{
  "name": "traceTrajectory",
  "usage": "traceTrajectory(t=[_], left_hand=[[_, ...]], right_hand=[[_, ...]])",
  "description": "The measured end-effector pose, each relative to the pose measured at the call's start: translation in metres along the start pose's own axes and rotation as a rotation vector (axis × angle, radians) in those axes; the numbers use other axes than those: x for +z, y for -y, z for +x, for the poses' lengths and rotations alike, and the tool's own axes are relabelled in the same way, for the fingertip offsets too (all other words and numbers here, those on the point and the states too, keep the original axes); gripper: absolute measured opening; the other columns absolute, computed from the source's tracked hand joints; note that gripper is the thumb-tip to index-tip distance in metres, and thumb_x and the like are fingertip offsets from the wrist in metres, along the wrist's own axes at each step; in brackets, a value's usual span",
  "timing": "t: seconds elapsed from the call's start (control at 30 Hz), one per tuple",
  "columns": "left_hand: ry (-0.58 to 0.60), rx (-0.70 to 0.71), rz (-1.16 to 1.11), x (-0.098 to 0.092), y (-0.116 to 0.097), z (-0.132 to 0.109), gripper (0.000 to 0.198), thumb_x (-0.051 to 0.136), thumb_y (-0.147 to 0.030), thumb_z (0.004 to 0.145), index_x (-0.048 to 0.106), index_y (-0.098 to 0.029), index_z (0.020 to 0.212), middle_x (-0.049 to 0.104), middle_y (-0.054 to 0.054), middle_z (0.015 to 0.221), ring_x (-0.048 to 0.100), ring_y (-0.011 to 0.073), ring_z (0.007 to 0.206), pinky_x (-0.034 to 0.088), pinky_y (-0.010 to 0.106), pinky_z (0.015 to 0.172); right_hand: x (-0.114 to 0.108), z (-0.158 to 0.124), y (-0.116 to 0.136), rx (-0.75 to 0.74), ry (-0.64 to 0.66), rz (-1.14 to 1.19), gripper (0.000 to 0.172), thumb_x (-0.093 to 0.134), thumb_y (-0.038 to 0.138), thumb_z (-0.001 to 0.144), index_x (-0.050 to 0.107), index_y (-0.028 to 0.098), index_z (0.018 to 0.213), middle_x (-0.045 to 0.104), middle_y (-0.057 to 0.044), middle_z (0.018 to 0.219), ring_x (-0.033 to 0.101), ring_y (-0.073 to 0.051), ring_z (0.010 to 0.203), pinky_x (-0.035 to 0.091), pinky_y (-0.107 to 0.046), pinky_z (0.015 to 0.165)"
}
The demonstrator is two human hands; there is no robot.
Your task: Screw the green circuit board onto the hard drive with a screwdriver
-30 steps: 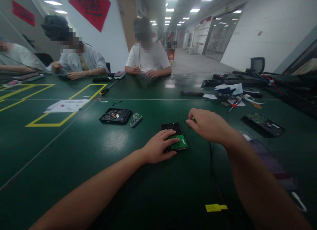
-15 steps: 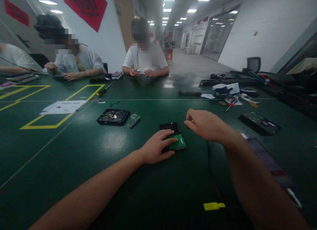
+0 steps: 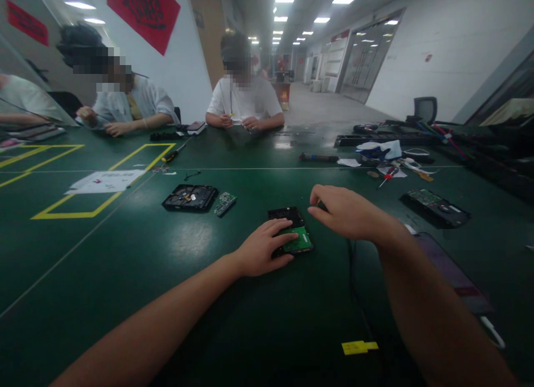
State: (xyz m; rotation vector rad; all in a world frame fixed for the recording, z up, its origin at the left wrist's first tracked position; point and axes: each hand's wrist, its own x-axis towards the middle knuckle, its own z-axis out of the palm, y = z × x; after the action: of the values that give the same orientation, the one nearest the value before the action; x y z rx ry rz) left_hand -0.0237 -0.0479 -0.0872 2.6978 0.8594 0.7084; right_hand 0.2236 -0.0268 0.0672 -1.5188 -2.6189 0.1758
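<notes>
A black hard drive (image 3: pixel 287 214) with a green circuit board (image 3: pixel 301 241) on top lies on the green table (image 3: pixel 208 298) in front of me. My left hand (image 3: pixel 262 248) rests flat on its near left side, fingers stretched over the board. My right hand (image 3: pixel 342 212) hovers just right of the drive with its fingers curled closed; what they pinch is hidden.
A second opened drive (image 3: pixel 189 197) and a loose green board (image 3: pixel 225 203) lie further left. Another drive (image 3: pixel 434 206) sits at the right, with tools and rags (image 3: pixel 384 153) behind it. Two people sit across the table. A yellow tag (image 3: pixel 359 347) lies near me.
My right hand has shifted slightly left toward the drive. The small yellow item seen at its fingers earlier no longer shows. My left hand stays on the drive.
</notes>
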Motion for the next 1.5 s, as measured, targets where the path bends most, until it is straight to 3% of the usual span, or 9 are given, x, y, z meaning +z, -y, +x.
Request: traceTrajectory(t=[0.17,0.37,0.63,0.9,1.13,1.3,1.5], left_hand=[[-0.005,0.002,0.006,0.0,0.0,0.0,0.056,0.071,-0.042,0.098,0.057,-0.025,0.149,0.045,0.015,0.163,0.046,0.0368,0.15,0.039,0.06,0.123],[0.008,0.005,0.013,0.001,0.001,-0.001,0.056,0.07,-0.042,0.098,0.056,-0.024,0.15,0.045,0.015,0.164,0.044,0.0365,0.151,0.039,0.06,0.123],[-0.009,0.004,0.012,0.001,0.0,0.0,0.055,0.07,-0.042,0.098,0.057,-0.024,0.148,0.045,0.016,0.163,0.046,0.0371,0.15,0.04,0.06,0.123],[0.015,-0.005,0.021,0.001,0.001,0.0,0.056,0.071,-0.042,0.097,0.058,-0.022,0.148,0.045,0.017,0.164,0.045,0.0371,0.151,0.038,0.059,0.124],[0.002,-0.003,0.019,0.0,-0.001,0.0,0.056,0.07,-0.042,0.098,0.057,-0.023,0.149,0.045,0.015,0.164,0.045,0.0364,0.151,0.039,0.06,0.124],[0.006,-0.002,0.012,0.001,0.001,-0.001,0.057,0.07,-0.044,0.098,0.056,-0.025,0.15,0.044,0.015,0.165,0.044,0.0369,0.151,0.039,0.061,0.123],[0.013,-0.01,0.015,0.001,0.001,-0.001,0.057,0.071,-0.043,0.098,0.056,-0.025,0.15,0.044,0.015,0.165,0.044,0.0364,0.152,0.039,0.061,0.124]], right_hand=[[0.003,0.003,-0.004,-0.053,-0.015,0.018,0.006,0.059,0.021,0.094,0.063,0.02,0.099,0.074,-0.01,0.103,0.066,-0.024,0.092,0.044,-0.034,0.08],[0.004,0.004,-0.006,-0.15,0.009,0.081,0.017,0.058,0.012,0.087,0.065,0.019,0.1,0.073,-0.009,0.108,0.066,-0.023,0.096,0.046,-0.034,0.084],[0.006,0.005,-0.007,-0.096,-0.043,0.073,0.01,0.058,0.02,0.092,0.064,0.019,0.1,0.073,-0.011,0.103,0.066,-0.025,0.093,0.047,-0.036,0.083],[0.005,0.007,-0.012,-0.168,-0.009,0.148,0.022,0.06,0.012,0.085,0.067,0.019,0.104,0.075,-0.009,0.107,0.068,-0.023,0.094,0.048,-0.033,0.084],[0.004,0.005,-0.008,-0.105,-0.05,0.069,0.014,0.058,0.016,0.088,0.063,0.018,0.101,0.073,-0.011,0.105,0.066,-0.025,0.094,0.048,-0.036,0.082],[0.005,0.007,-0.012,-0.153,-0.02,0.1,0.023,0.061,0.013,0.085,0.066,0.02,0.106,0.074,-0.008,0.11,0.068,-0.023,0.097,0.048,-0.033,0.085],[0.006,0.003,-0.003,-0.002,-0.063,-0.065,0.016,0.059,0.031,0.098,0.065,0.019,0.107,0.072,-0.013,0.107,0.068,-0.027,0.092,0.047,-0.037,0.079]])
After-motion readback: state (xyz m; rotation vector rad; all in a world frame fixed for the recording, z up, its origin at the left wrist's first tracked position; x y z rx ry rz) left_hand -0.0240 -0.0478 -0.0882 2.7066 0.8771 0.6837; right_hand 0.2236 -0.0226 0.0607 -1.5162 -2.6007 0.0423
